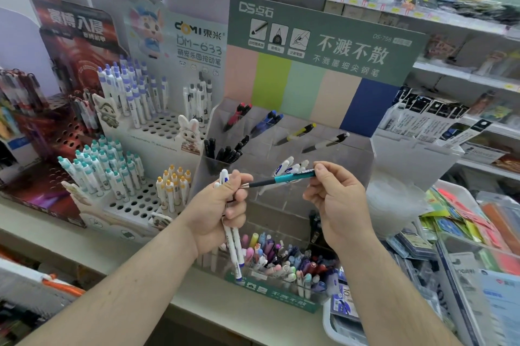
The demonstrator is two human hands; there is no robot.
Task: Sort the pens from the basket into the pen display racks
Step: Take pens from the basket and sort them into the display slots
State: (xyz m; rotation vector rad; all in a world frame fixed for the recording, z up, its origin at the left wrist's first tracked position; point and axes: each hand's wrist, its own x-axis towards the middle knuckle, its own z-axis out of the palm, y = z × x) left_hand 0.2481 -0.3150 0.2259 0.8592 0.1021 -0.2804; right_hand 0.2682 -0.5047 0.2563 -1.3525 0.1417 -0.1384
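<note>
The left hand [218, 210] grips a bundle of white pens [233, 244] in curled fingers, tips pointing down toward the near edge of the worktop [180, 292]. The thumb and forefinger of this hand also pinch the metal tip end of a teal pen [281, 178]. The right hand [339, 205] pinches the far end of the same teal pen between thumb and fingertips, so the pen lies almost level between the two hands, in front of the clear acrylic display rack [354, 160].

The rack carries a green header card [323, 44] with coloured stripes below it. Its upper compartments hold red, blue, yellow and white pens, one sort to each; a left compartment holds black pens [225, 151]. The near bottom compartment holds mixed pastel pens [281, 261].

To the left stand perforated white racks with purple-capped pens [132, 92], teal-capped pens [104, 168] and yellow-capped pens [174, 185]. The basket cannot be identified with certainty.
</note>
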